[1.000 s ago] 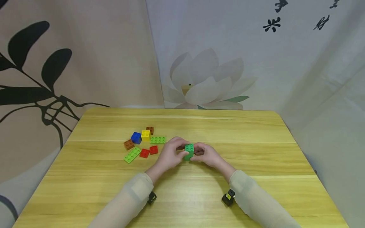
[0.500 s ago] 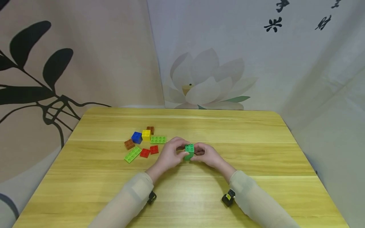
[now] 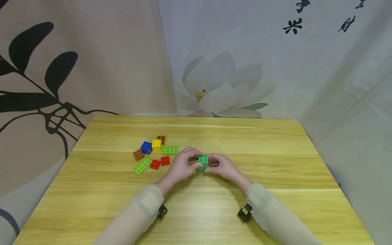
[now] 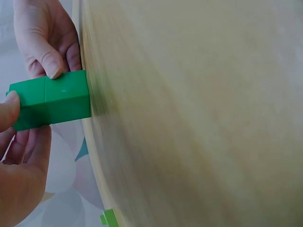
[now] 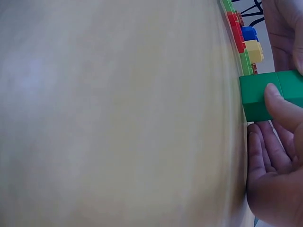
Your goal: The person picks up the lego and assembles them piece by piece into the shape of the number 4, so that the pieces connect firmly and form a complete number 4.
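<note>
Two green building bricks [image 3: 203, 163] stand stacked one on the other on the wooden table, studs upward; a thin seam between them shows in both wrist views. My left hand [image 3: 184, 164] pinches the upper brick from the left, thumb in front and fingers behind. From the right, my right hand [image 3: 225, 166] grips the lower brick, its thumb [image 5: 279, 105] lying across the near face. The left thumb [image 4: 8, 111] sits close to the studded end. Fingers partly hide the sides of the stack in the head view.
Left of my hands lie a blue brick [image 3: 146, 148], a yellow brick [image 3: 157, 145], brown bricks [image 3: 139, 155], red bricks [image 3: 165, 161] and light green bricks [image 3: 142, 166]. The wooden table [image 3: 275, 211] extends around them, with a printed cloth backdrop [image 3: 226, 41] behind its far edge.
</note>
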Demonstrator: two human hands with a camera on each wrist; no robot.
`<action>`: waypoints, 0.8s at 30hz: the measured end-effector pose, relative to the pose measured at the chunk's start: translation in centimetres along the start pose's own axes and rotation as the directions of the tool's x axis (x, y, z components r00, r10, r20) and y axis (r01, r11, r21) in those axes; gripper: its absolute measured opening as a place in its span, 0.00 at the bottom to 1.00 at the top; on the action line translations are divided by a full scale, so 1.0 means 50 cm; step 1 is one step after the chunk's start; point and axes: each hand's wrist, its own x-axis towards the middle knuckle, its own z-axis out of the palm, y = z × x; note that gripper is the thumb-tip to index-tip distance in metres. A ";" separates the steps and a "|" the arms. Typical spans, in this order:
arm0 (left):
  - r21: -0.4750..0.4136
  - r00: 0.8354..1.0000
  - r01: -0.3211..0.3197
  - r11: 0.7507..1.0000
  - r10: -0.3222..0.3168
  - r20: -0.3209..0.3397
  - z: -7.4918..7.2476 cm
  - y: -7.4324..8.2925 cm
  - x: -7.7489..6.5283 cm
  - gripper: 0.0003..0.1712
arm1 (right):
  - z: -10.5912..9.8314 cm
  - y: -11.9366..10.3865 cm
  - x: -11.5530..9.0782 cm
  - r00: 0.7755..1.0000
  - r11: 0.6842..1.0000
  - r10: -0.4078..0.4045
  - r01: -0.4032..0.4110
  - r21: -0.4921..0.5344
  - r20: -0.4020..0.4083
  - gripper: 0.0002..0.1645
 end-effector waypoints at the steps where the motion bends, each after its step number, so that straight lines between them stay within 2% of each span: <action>1: -0.001 1.000 0.001 1.000 -0.001 -0.001 0.000 -0.001 0.000 0.17 | 0.000 0.001 0.001 1.000 1.000 0.003 -0.003 0.003 -0.001 0.23; 8: -0.027 1.000 -0.005 1.000 0.004 -0.003 0.001 -0.007 0.003 0.16 | 0.000 0.000 0.001 1.000 1.000 0.008 -0.008 0.003 -0.003 0.23; 24: -0.069 0.999 0.034 0.997 -0.032 0.020 -0.002 0.001 0.000 0.18 | 0.003 -0.004 -0.001 1.000 1.000 0.021 -0.021 0.007 0.002 0.23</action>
